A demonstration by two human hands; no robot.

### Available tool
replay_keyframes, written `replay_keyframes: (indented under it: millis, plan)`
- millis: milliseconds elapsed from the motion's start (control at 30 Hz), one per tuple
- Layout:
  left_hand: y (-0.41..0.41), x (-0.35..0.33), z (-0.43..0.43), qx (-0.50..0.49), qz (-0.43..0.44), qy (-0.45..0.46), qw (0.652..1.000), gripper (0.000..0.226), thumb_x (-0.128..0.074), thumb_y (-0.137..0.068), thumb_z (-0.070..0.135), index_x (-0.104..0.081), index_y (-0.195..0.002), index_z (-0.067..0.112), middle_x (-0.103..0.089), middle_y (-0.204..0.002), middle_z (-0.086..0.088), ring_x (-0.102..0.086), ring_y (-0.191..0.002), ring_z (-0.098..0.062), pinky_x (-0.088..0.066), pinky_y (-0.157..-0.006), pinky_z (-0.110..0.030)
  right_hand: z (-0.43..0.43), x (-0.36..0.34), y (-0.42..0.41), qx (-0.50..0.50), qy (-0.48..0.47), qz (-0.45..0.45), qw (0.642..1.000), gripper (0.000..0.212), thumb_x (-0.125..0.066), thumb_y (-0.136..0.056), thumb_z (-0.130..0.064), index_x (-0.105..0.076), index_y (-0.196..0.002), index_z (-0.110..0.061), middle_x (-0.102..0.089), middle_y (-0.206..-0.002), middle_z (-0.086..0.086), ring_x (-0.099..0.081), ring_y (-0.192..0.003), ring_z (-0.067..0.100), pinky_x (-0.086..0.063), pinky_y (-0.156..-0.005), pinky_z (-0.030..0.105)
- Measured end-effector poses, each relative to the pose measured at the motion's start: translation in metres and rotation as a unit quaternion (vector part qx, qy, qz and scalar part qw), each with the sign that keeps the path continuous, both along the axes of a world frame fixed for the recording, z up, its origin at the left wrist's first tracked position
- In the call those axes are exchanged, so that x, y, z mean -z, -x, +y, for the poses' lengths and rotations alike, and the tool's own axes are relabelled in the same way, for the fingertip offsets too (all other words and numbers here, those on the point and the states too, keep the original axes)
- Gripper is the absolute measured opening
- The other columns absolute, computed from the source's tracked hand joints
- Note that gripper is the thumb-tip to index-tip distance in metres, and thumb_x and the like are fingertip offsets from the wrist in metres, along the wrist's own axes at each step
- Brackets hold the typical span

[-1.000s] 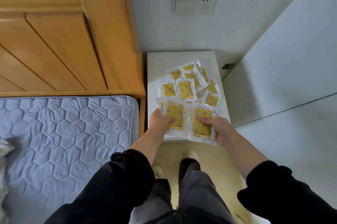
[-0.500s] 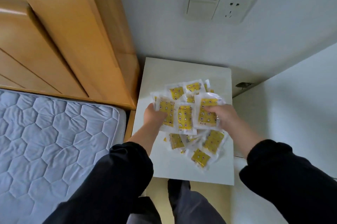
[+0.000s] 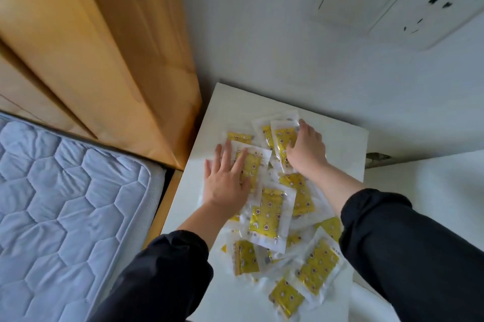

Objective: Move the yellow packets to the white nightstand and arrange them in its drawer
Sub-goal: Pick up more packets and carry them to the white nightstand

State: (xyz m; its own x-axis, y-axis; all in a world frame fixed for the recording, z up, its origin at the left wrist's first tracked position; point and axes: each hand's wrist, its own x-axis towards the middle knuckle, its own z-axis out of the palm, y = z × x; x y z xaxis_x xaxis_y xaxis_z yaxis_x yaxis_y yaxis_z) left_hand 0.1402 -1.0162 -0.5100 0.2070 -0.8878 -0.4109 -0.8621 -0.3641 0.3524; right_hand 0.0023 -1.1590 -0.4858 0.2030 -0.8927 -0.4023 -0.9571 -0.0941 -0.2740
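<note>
Nearest on my feed, two black sleeves (image 3: 157, 277) enter from the bottom edge, which cuts them off above the forearms. Between them a loose heap of yellow foil packets with clear plastic borders (image 3: 267, 217) lies on the flat top of the white nightstand (image 3: 340, 143). The packets overlap so much that I cannot count them, and the right sleeve covers a few. Their print is too blurred to read. From this steep angle I see only the nightstand's top; its front is out of sight.

Further in, the left hand (image 3: 226, 182) lies flat with its fingers straight and spread, pressing on the left-side packet (image 3: 255, 164). Just beyond it, the right hand (image 3: 307, 151) grips the far packet (image 3: 280, 138) with fingers curled over its edge; how the thumb holds it I cannot fully see.

At left sit a blue-grey quilted mattress (image 3: 65, 203) and an orange-brown wooden headboard (image 3: 117, 59), both cut by the frame. On the wall behind is a white switch-and-socket plate (image 3: 366, 4). A small dark fitting (image 3: 377, 156) beside the nightstand is too small to identify.
</note>
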Motion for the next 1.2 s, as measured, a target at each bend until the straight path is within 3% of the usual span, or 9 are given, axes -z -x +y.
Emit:
replay_keyframes:
  millis: [200,467,600,833,1000,1200]
  plan:
    - [-0.007,-0.002,-0.004,-0.005,-0.004,0.009,1.0,0.072,-0.037,-0.097,0.048,0.006,-0.152,0.031,0.02,-0.159,-0.002,0.022,-0.145,-0.025,0.008,-0.116,-0.048,0.001,-0.01,0.004,0.021,0.006,-0.096,0.995,0.07,-0.05,-0.096,-0.029,-0.013,-0.151,-0.008,-0.022,-0.155,0.009,-0.021,-0.143,0.024,-0.025,-0.115,0.036]
    - [0.004,-0.02,-0.001,-0.054,0.012,-0.001,0.998,0.071,-0.034,-0.097,0.051,0.003,-0.153,0.027,0.021,-0.159,-0.004,0.019,-0.146,-0.024,0.004,-0.118,-0.046,0.026,-0.014,0.017,-0.058,0.083,-0.13,0.986,0.056,-0.053,-0.094,-0.024,-0.033,-0.142,-0.007,-0.039,-0.144,0.007,-0.034,-0.135,0.021,-0.035,-0.11,0.036]
    - [0.009,-0.03,0.007,-0.055,-0.017,-0.006,0.998,0.072,-0.034,-0.097,0.051,0.005,-0.153,0.026,0.022,-0.158,-0.004,0.019,-0.146,-0.024,0.002,-0.119,-0.045,0.041,-0.015,0.018,-0.078,0.086,-0.131,0.985,0.057,-0.053,-0.093,-0.025,-0.033,-0.143,-0.007,-0.036,-0.148,0.009,-0.031,-0.139,0.023,-0.03,-0.114,0.039]
    - [-0.002,-0.07,0.0,-0.025,-0.079,0.076,0.994,0.069,-0.037,-0.097,0.047,-0.003,-0.153,0.025,0.015,-0.16,-0.004,0.013,-0.147,-0.026,0.004,-0.117,-0.042,0.05,-0.043,0.003,-0.114,0.112,-0.177,0.971,0.055,-0.057,-0.092,-0.023,-0.037,-0.141,-0.007,-0.035,-0.149,0.011,-0.028,-0.14,0.025,-0.028,-0.115,0.039]
    - [-0.013,-0.112,0.019,-0.026,-0.098,0.173,0.98,0.066,-0.046,-0.093,0.04,-0.022,-0.151,0.021,-0.005,-0.161,-0.005,-0.002,-0.148,-0.029,-0.008,-0.116,-0.048,0.066,-0.093,-0.006,-0.135,0.183,-0.226,0.947,0.051,-0.057,-0.091,-0.02,-0.041,-0.136,-0.002,-0.036,-0.146,0.015,-0.03,-0.138,0.028,-0.028,-0.112,0.036]
    - [-0.031,-0.169,0.072,-0.055,-0.104,0.266,0.957,0.064,-0.039,-0.087,0.04,-0.033,-0.147,0.017,-0.017,-0.16,-0.006,-0.01,-0.147,-0.028,-0.015,-0.114,-0.049,0.115,-0.158,-0.032,-0.179,0.254,-0.279,0.909,0.053,-0.048,-0.087,-0.025,-0.042,-0.134,0.0,-0.038,-0.143,0.018,-0.036,-0.133,0.033,-0.033,-0.11,0.044]
